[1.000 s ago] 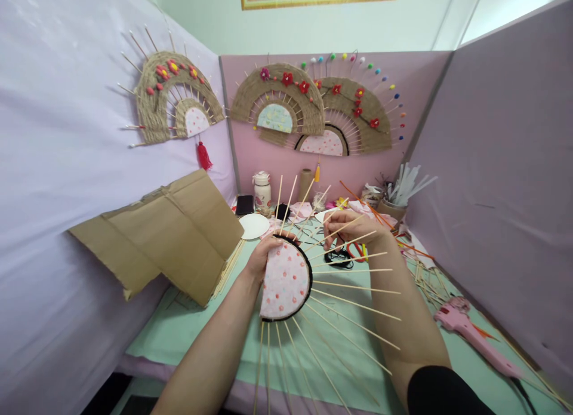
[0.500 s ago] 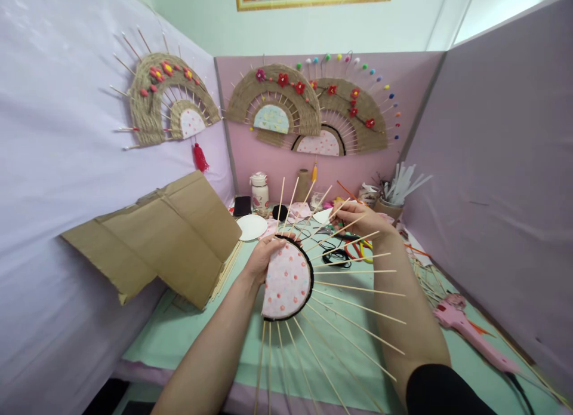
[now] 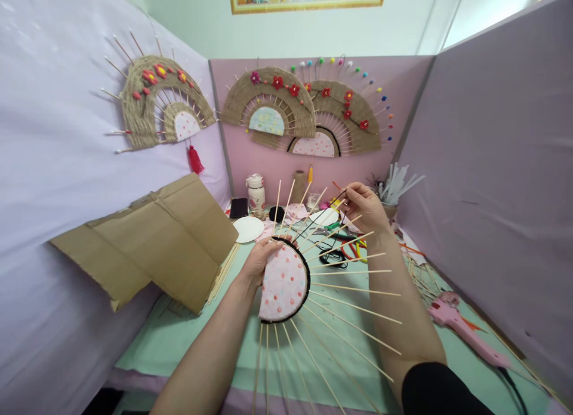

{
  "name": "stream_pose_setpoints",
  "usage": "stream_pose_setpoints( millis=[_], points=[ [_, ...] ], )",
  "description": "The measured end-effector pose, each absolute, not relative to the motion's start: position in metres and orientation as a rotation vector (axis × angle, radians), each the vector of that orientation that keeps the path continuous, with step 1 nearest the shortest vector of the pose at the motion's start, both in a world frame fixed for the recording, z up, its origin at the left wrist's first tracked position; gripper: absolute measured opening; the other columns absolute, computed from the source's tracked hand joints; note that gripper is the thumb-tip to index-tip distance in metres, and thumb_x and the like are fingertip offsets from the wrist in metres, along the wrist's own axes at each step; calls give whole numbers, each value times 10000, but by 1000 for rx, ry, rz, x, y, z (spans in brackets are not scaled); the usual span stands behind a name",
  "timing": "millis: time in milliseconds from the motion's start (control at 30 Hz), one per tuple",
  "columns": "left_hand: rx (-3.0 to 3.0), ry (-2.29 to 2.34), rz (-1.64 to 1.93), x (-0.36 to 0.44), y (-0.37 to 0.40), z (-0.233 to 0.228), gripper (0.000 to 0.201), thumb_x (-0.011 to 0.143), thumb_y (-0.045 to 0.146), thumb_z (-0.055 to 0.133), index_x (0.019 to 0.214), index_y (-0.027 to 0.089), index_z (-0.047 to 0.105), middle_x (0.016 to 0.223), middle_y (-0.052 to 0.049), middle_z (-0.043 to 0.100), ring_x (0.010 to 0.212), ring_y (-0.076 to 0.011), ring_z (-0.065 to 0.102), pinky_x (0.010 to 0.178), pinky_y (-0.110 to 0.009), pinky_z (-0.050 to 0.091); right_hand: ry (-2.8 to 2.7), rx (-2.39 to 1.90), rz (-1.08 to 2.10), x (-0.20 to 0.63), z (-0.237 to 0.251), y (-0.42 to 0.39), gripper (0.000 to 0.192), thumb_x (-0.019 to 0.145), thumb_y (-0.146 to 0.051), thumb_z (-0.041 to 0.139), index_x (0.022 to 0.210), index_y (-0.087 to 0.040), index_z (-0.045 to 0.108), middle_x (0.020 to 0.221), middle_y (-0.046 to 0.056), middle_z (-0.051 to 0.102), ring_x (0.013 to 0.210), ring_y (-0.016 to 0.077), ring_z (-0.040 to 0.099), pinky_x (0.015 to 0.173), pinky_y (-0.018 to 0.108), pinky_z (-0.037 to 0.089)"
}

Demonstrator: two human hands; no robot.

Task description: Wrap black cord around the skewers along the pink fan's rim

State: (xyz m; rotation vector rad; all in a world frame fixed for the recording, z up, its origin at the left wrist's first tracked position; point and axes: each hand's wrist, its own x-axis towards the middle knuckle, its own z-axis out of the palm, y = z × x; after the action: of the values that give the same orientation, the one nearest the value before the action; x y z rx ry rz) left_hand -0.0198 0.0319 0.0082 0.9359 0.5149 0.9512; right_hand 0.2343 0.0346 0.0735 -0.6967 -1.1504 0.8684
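My left hand (image 3: 263, 259) grips the upper left edge of a half-round fan piece (image 3: 283, 283), covered in pink flowered cloth with a black cord rim. Several thin wooden sticks (image 3: 351, 289) fan out from its curved edge. My right hand (image 3: 363, 205), raised beyond the upper sticks, pinches a black cord (image 3: 319, 216). The cord runs taut from my fingers down to the fan's rim near my left thumb. Behind the sticks, a loose coil of black cord (image 3: 332, 258) lies on the table.
Folded cardboard (image 3: 147, 242) leans at the left. A pink glue gun (image 3: 468, 331) lies at the right. Pliers with red and yellow handles (image 3: 353, 249), a white oval (image 3: 249, 229), a bottle (image 3: 256, 194) and a phone (image 3: 239, 208) are farther back. Finished fans (image 3: 273, 98) hang on the partition.
My right hand has risen and moved slightly right, and the black cord now stretches straight between it and the fan's rim. My left hand still holds the fan piece.
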Motion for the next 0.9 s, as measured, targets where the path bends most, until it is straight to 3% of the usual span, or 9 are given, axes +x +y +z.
stream_pose_setpoints(
  millis=[167, 300, 400, 500, 633, 767, 900],
  points=[
    [931, 501, 965, -21, 33, 9, 306, 602, 208, 676, 886, 95, 651, 828, -106, 696, 731, -189, 650, 705, -291, 488, -1160, -645, 898, 241, 70, 32, 262, 638, -366, 723, 707, -244, 502, 738, -6, 557, 603, 112, 474, 483, 230, 384],
    [917, 470, 1045, -22, 37, 7, 297, 625, 221, 663, 900, 113, 643, 834, -85, 694, 718, -175, 646, 693, -278, 488, -1140, -653, 1011, 242, 63, 38, 263, 669, -379, 700, 741, -237, 491, 861, 4, 592, 740, 135, 554, 584, 252, 462],
    [882, 477, 1136, -22, 40, 5, 279, 640, 235, 652, 894, 122, 639, 830, -65, 694, 713, -165, 644, 694, -273, 488, -1124, -591, 1128, 236, 57, 47, 272, 683, -373, 692, 746, -229, 470, 810, -11, 594, 839, 141, 581, 681, 263, 484],
    [862, 496, 1212, -21, 40, 5, 279, 648, 254, 644, 892, 121, 635, 838, -59, 692, 711, -165, 640, 694, -280, 486, -1125, -614, 1212, 228, 52, 53, 298, 673, -379, 694, 732, -224, 445, 620, -42, 519, 738, 134, 589, 681, 274, 485],
    [823, 539, 1291, -17, 38, 6, 304, 627, 250, 653, 907, 133, 633, 775, -32, 688, 652, -143, 624, 649, -261, 474, -1253, -822, 1350, 217, 44, 52, 284, 665, -345, 692, 753, -204, 461, 514, -78, 432, 480, 80, 485, 521, 228, 438],
    [831, 560, 1328, -13, 36, 4, 254, 623, 211, 641, 868, 145, 634, 768, -17, 683, 641, -124, 613, 655, -243, 459, -1720, -1018, 1565, 208, 38, 47, 252, 648, -276, 695, 750, -168, 491, 521, -71, 480, 445, 70, 490, 463, 202, 408],
    [875, 510, 1226, -13, 34, 3, 219, 619, 190, 614, 833, 147, 611, 816, -40, 680, 717, -159, 627, 692, -276, 458, -1977, -1105, 1646, 202, 37, 44, 233, 685, -302, 663, 779, -155, 508, 529, -52, 536, 444, 79, 521, 442, 192, 408]
  ],
)
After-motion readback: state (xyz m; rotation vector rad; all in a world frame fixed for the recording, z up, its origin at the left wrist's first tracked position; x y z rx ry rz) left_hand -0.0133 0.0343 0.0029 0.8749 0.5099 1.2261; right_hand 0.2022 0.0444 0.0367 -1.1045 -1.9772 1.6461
